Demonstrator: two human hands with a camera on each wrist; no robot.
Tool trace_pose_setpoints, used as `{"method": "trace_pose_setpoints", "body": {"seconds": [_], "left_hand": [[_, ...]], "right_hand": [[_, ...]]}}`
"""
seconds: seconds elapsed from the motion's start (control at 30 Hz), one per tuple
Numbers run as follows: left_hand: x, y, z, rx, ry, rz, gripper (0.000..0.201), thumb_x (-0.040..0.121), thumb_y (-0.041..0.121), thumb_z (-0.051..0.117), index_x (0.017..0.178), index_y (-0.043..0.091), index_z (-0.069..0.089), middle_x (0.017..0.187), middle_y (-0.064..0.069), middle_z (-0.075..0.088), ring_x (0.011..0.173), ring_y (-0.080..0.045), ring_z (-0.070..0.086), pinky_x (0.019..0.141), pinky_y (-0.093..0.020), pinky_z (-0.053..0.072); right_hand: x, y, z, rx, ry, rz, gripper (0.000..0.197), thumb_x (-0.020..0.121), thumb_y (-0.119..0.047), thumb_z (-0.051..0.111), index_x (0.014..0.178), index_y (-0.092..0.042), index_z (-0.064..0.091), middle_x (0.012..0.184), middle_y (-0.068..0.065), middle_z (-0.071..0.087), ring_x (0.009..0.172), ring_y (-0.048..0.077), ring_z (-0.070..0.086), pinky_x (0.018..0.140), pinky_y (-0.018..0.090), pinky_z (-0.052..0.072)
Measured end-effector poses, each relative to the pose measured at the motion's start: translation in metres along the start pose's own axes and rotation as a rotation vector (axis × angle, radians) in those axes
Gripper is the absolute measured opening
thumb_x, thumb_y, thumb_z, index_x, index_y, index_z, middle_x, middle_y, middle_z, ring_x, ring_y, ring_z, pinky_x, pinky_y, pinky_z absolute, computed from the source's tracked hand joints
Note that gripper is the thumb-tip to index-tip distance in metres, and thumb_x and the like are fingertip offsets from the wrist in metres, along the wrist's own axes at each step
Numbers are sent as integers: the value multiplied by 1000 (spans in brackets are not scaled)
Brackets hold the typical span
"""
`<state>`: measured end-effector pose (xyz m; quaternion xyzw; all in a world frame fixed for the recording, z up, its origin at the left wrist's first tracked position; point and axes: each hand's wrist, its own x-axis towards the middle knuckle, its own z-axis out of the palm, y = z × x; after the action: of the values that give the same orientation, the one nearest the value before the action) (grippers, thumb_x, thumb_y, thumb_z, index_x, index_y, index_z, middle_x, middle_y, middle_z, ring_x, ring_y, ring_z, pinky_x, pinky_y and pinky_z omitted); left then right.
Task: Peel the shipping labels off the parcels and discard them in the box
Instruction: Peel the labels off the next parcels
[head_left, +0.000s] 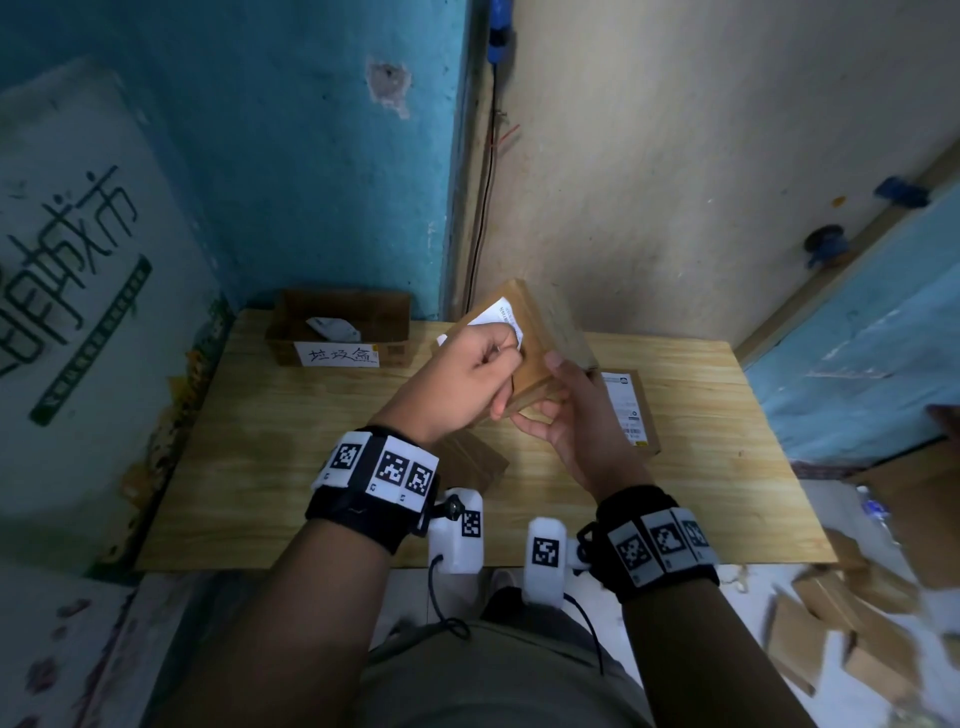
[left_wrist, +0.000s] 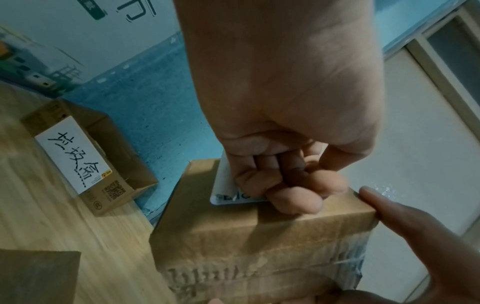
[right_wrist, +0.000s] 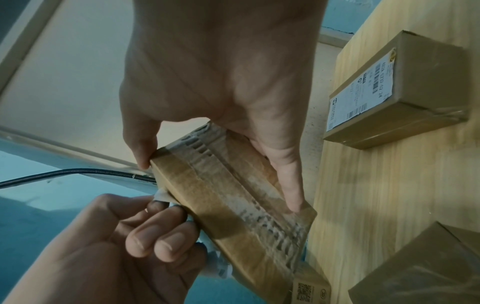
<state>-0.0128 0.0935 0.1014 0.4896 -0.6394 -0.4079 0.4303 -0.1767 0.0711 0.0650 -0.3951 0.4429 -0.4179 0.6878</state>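
One peeled label (head_left: 332, 328) already lies in the discard box (head_left: 337, 312) at the tabletop's (head_left: 311, 467) far left. The right hand (head_left: 571, 415) grips a raised parcel (head_left: 550, 332) while left-hand fingers (left_wrist: 285, 191) pinch its half-lifted shipping label (head_left: 493, 317). Another labelled parcel (head_left: 631, 410) waits, just right. The way to the box looks open.

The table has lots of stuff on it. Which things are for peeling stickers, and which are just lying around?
For the job:
held parcel
its label, pinched by the left hand
right hand
labelled parcel
bin box

Just lying around:
poster
red wire
floor cardboard
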Motion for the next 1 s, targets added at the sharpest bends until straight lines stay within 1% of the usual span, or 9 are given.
{"method": "trace_pose_setpoints", "body": {"seconds": [0.23, 0.37, 0.47, 0.57, 0.7, 0.8, 0.87, 0.93, 1.0], "left_hand": [[3, -3, 2, 3, -13, -10, 30, 100, 9, 39, 74, -5, 47, 51, -7, 61, 49, -13, 55, 68, -30, 47], [4, -5, -1, -26, -10, -25, 34, 101, 6, 35, 69, 6, 46, 52, -10, 62, 46, -12, 53, 56, -20, 41], [3, -4, -4, -33, 14, -31, 35, 101, 5, 35, 68, 2, 47, 54, -17, 60, 48, -14, 55, 55, -18, 41], [2, -4, -6, -44, 41, -62, 34, 100, 5, 37, 71, -9, 45, 52, -11, 54, 50, -20, 57, 60, -28, 47], [2, -5, -6, -48, 71, -77, 33, 98, 7, 39, 69, -8, 46, 54, -8, 54, 56, -30, 56, 73, -47, 52], [1, -2, -5, -5, 115, -101, 32, 97, 13, 43, 70, -3, 49, 68, -22, 55, 68, -39, 56, 75, -51, 49], [-1, 1, -4, 35, 143, -105, 31, 99, 13, 45, 74, -5, 49, 79, -27, 54, 69, -33, 54, 72, -51, 47], [-1, 3, -4, 51, 169, -115, 31, 100, 14, 45, 76, -5, 51, 83, -26, 55, 71, -28, 54, 74, -50, 47], [0, 3, -6, 43, 187, -123, 32, 99, 18, 44, 81, -6, 56, 85, -26, 57, 76, -35, 58, 78, -51, 49]], "right_hand": [[1, 1, -5, 16, -3, 19, 80, 73, -46, 77, 143, -17, 50, 133, 9, 67, 120, 31, 66, 105, 59, 47], [0, 0, -5, 21, -1, -4, 56, 81, -37, 72, 131, -19, 55, 126, 9, 71, 116, 31, 69, 101, 58, 50], [3, 1, -5, 32, 25, 16, 75, 75, -44, 78, 139, -16, 51, 130, 11, 69, 114, 29, 70, 94, 52, 55], [7, 4, -8, 77, 106, 34, 84, 70, -46, 78, 140, -10, 49, 130, 13, 66, 102, 24, 74, 81, 42, 58], [11, 6, -13, 100, 140, 40, 77, 75, -43, 75, 138, -7, 50, 126, 16, 62, 91, 19, 75, 78, 40, 60], [11, 5, -13, 92, 151, 43, 75, 75, -43, 73, 136, -6, 51, 116, 9, 62, 84, 14, 73, 82, 42, 60], [11, 4, -13, 79, 145, 48, 77, 74, -43, 74, 136, -5, 49, 116, 9, 64, 91, 19, 72, 86, 47, 59], [11, 3, -15, 71, 123, 70, 74, 73, -39, 76, 133, -7, 46, 124, 13, 65, 103, 28, 71, 93, 53, 56], [10, 2, -16, 72, 95, 88, 66, 72, -35, 77, 126, -12, 46, 130, 15, 63, 109, 33, 69, 97, 58, 52]]}}
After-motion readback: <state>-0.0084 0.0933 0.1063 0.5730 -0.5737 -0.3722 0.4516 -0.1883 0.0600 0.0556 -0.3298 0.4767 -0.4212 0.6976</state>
